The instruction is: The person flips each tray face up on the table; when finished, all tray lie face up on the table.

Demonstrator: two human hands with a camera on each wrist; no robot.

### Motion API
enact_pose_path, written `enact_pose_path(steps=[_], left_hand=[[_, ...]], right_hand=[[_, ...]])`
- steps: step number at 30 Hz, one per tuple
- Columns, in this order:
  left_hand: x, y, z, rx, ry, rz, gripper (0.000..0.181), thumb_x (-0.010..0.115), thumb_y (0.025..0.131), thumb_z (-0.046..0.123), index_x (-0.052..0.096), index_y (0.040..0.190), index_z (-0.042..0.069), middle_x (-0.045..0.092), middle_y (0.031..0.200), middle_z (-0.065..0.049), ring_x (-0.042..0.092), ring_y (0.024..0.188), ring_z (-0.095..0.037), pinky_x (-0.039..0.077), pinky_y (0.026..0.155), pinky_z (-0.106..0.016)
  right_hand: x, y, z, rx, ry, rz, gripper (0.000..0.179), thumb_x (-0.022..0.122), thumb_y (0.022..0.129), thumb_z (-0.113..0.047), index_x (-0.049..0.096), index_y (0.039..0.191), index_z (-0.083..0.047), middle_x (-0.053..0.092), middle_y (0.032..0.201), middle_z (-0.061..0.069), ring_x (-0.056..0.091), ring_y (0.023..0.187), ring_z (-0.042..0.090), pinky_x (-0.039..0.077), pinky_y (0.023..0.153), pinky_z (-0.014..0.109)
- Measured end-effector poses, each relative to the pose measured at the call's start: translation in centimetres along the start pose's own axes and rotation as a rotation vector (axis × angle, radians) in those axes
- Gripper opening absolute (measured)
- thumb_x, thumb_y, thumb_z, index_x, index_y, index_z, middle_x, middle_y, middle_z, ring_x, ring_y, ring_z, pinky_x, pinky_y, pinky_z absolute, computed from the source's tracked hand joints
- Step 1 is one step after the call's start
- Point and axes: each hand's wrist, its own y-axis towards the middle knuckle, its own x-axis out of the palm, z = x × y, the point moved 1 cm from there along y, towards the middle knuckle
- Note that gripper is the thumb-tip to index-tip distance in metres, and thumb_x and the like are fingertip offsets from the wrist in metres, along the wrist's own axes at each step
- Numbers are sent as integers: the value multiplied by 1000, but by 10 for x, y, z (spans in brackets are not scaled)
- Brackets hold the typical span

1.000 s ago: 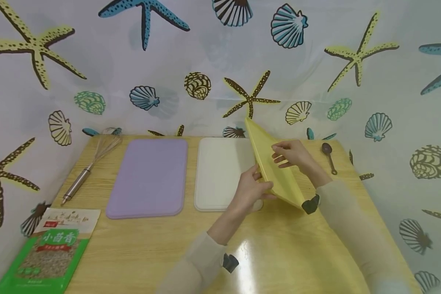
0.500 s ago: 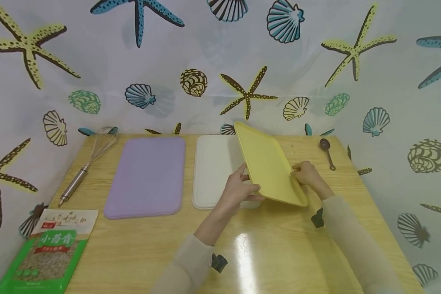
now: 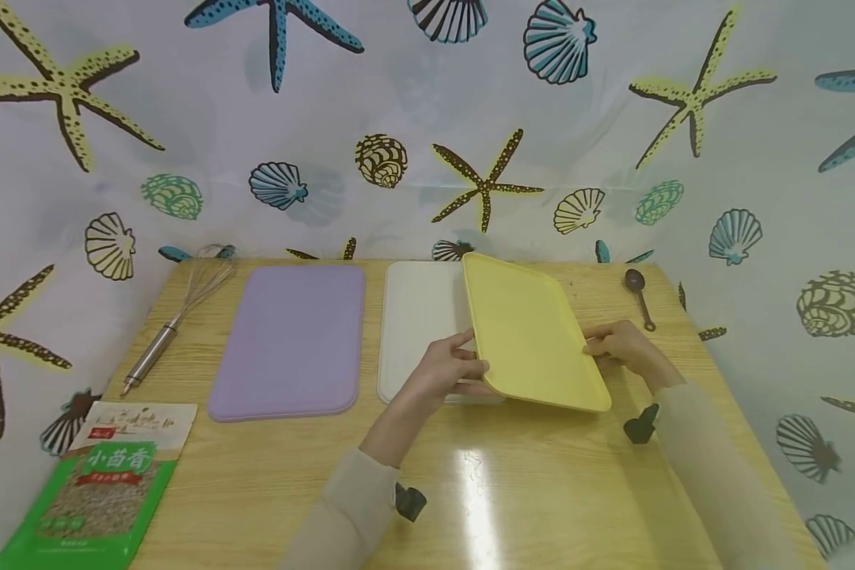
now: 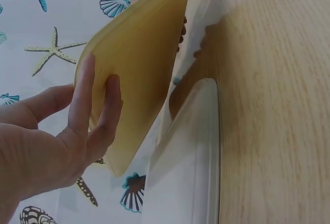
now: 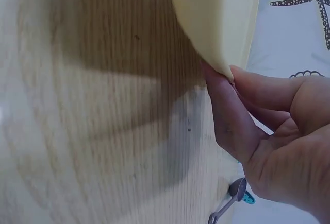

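A shallow yellow tray (image 3: 530, 332) with a raised rim is held tilted above the table, its left side higher than its right. My left hand (image 3: 442, 368) grips its left edge; in the left wrist view, fingers of that hand (image 4: 56, 144) lie against the tray's underside (image 4: 139, 74). On the opposite edge my right hand (image 3: 623, 348) pinches the rim between thumb and fingers, as the right wrist view shows of the hand (image 5: 289, 126). Partly covered by the tray, a white tray or board (image 3: 416, 309) lies flat on the table.
A purple tray or board (image 3: 292, 340) lies left of the white one. Farther left are a whisk (image 3: 160, 348) and a green seed packet (image 3: 100, 483). A dark spoon (image 3: 637, 293) rests at the back right. Behind the table (image 3: 313, 491) hangs a patterned cloth (image 3: 313, 111).
My right hand has come down from above the yellow tray to its right edge and taken hold there. The tray has tipped from steep to flatter, with its left side lowered.
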Motion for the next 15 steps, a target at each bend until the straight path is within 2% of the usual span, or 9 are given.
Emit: enact_pose_path(steps=[4, 9, 13, 15], left_hand=[[1, 4, -8, -6, -7, 10, 68, 58, 90, -6, 26, 150, -1, 38, 134, -28, 61, 103, -31, 58, 74, -34], [9, 14, -16, -7, -7, 14, 66, 55, 88, -10, 26, 148, -7, 39, 127, -26, 57, 106, -35, 58, 74, -38], [19, 22, -19, -10, 32, 33, 65, 53, 86, -10, 27, 146, -10, 43, 122, -24, 55, 111, -39, 58, 74, -40], [24, 25, -21, -9, 54, 37, 63, 52, 87, -8, 28, 145, -11, 44, 122, -25, 57, 108, -38, 58, 74, -40]], right_hand=[[-6, -6, 5, 1, 0, 21, 51, 59, 93, -4, 41, 137, 15, 65, 111, 23, 69, 92, 26, 56, 83, 39], [-17, -12, 9, 12, -11, 53, 50, 58, 93, -4, 41, 137, 14, 64, 111, 22, 69, 90, 23, 57, 81, 38], [-25, -15, 12, 28, -31, 81, 51, 58, 93, -4, 41, 137, 14, 63, 112, 23, 69, 88, 20, 57, 79, 35], [-29, -18, 14, 32, -50, 91, 52, 58, 93, -4, 40, 137, 15, 63, 111, 23, 69, 87, 20, 58, 78, 34]])
